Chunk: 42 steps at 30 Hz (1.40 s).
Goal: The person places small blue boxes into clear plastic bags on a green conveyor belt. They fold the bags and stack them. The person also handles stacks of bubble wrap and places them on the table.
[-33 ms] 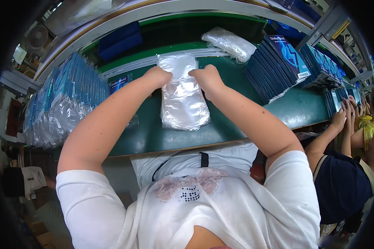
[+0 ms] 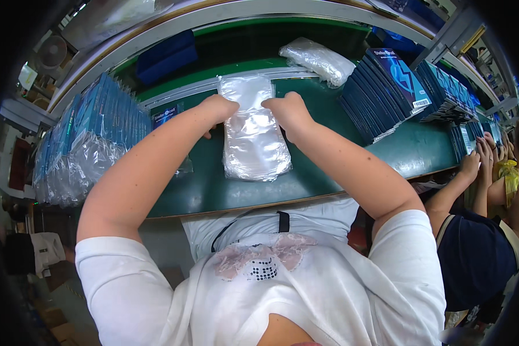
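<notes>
A stack of clear plastic bags point(image 2: 254, 150) lies flat on the green worktop in front of me, its long side pointing away. My left hand point(image 2: 219, 108) grips the stack's left edge near the far end, thumb on top and the other fingers mostly hidden. Opposite it, my right hand point(image 2: 288, 112) is closed on the right edge, also with the thumb over the plastic. Beyond my left forearm a dark blue printed box point(image 2: 166, 114) shows in part.
Plastic-sleeved blue boxes point(image 2: 92, 127) stand in rows at the left. Leaning boxes point(image 2: 380, 95) fill the right, with more boxes point(image 2: 447, 92) beyond. A bundle of clear plastic point(image 2: 318, 60) and a blue bin point(image 2: 167, 55) sit at the back. A co-worker's hand point(image 2: 470, 167) is far right.
</notes>
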Each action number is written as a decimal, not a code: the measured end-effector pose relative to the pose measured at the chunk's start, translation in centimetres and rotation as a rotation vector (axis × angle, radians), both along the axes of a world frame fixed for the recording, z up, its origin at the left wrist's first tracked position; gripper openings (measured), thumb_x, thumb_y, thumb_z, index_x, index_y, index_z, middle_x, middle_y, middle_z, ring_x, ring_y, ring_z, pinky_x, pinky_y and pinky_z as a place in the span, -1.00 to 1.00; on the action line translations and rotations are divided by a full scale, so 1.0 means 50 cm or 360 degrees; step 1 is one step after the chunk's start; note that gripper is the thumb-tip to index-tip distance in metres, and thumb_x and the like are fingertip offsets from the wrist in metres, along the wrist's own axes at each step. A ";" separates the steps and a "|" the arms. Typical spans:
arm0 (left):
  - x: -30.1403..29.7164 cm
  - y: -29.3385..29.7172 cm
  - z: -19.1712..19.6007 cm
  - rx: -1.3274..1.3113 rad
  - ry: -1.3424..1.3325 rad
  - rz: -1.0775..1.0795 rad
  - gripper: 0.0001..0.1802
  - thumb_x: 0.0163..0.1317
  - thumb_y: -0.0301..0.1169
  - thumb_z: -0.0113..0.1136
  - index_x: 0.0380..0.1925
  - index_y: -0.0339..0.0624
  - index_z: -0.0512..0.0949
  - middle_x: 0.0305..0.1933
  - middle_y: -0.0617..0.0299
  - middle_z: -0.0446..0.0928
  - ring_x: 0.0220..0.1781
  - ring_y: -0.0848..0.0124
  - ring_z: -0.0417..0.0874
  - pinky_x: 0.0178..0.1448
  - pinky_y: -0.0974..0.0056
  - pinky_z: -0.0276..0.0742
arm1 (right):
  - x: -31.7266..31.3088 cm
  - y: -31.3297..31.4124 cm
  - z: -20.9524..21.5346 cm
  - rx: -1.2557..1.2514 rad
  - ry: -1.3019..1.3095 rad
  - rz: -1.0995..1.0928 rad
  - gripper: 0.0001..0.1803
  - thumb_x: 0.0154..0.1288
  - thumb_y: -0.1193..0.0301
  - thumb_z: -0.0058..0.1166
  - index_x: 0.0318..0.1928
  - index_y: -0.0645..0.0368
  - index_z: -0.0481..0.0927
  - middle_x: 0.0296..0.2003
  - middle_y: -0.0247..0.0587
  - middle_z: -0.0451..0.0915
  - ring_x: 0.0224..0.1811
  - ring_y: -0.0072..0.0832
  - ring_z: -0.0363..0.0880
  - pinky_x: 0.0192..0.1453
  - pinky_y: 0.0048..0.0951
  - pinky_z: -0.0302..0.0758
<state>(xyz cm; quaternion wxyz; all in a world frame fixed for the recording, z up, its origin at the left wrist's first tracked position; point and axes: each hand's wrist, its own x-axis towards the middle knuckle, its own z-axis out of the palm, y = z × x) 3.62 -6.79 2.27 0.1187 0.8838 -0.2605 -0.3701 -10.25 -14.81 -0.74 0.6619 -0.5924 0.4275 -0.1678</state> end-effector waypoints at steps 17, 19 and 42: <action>-0.005 -0.003 -0.080 -0.0437 0.0674 0.0484 -0.51 0.11 -0.15 0.29 -0.09 -0.28 0.51 -0.10 0.06 0.56 -0.14 0.17 0.63 -0.14 -0.04 0.56 | 0.013 0.002 -0.053 0.0115 -0.0169 -0.0252 -0.65 0.09 0.56 0.09 -0.18 0.66 0.45 -0.22 0.23 0.52 -0.26 -0.08 0.59 -0.25 -0.08 0.49; -0.029 0.013 -0.063 -0.0465 0.0530 0.0404 -0.41 0.09 -0.16 0.30 -0.05 -0.46 0.47 -0.07 -0.01 0.56 -0.08 0.11 0.63 -0.07 -0.04 0.55 | 0.012 0.009 -0.046 0.0161 -0.0133 -0.0267 -0.62 0.03 0.56 0.08 -0.14 0.63 0.45 -0.20 0.26 0.52 -0.18 -0.07 0.59 -0.21 -0.14 0.49; 0.000 0.056 -0.101 -0.1273 0.1127 0.0828 -0.60 0.10 -0.50 0.28 -0.16 -0.63 0.41 -0.17 -0.17 0.54 -0.22 0.11 0.65 -0.19 0.07 0.63 | -0.028 0.005 0.013 -0.0362 0.0151 0.0174 -0.60 0.11 0.31 0.17 -0.25 0.48 0.52 -0.36 -0.02 0.54 -0.30 -0.35 0.52 -0.24 -0.36 0.44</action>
